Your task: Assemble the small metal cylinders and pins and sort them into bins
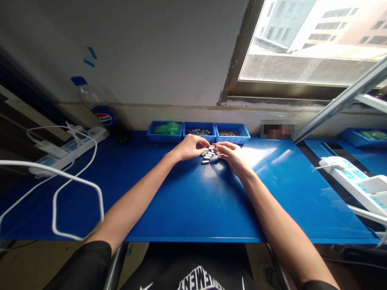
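Head view: on the blue table, under a grey wall and a window, the left hand and right hand touch the small grey pieces with bent fingers. Whether they actually grip any piece, I cannot tell.

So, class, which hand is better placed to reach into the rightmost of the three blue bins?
Probably the right hand: it lies just in front of the rightmost bin, while the left hand sits before the middle bin.

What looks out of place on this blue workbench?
A white power cable sprawls in loose loops over the blue tabletop's left side, one loop overhanging its front edge. Nothing else stands out.
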A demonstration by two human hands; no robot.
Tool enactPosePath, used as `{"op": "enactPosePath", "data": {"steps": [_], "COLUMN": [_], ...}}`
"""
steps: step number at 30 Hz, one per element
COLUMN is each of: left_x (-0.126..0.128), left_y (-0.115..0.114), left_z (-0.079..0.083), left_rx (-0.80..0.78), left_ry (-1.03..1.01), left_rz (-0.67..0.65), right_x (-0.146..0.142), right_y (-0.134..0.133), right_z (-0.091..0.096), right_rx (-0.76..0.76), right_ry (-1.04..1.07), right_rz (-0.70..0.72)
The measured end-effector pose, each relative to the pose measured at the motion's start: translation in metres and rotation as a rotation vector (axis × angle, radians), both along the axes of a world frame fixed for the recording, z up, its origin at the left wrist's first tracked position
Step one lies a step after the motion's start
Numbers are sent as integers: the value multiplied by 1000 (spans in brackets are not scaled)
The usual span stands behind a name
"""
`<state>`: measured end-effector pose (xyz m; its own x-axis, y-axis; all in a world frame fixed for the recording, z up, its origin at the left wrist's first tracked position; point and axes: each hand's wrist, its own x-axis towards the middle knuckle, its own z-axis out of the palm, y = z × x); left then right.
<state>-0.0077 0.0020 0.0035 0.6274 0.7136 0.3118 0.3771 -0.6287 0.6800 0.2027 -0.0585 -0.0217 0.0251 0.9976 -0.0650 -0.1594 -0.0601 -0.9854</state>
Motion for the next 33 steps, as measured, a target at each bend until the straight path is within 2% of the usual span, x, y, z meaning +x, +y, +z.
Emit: {"op": "enactPosePath", "data": {"steps": [3, 10, 18, 25, 29, 33], "left_x": [0, 0, 0, 3, 4, 4], "left_y": [-3, -2, 4, -1, -4, -4], "left_z": [-3, -7, -9, 5, 8, 9], "left_rx": [85, 173, 117, -224, -289, -317], "left_ry": [201, 328, 106, -235, -287, -275], "left_rz": [-76, -16, 0, -31, -70, -30], "right_x": [1, 0, 0, -1, -3, -4], "right_y": [0, 0, 0, 0, -2, -4], "right_z": [2, 3, 4, 0, 2, 5], "right_rx": [-2, -10, -14, 27, 22, 12], "right_ry": [-9, -18, -45, -72, -2, 3], "right_rz": [-43, -24, -20, 44, 113, 111]}}
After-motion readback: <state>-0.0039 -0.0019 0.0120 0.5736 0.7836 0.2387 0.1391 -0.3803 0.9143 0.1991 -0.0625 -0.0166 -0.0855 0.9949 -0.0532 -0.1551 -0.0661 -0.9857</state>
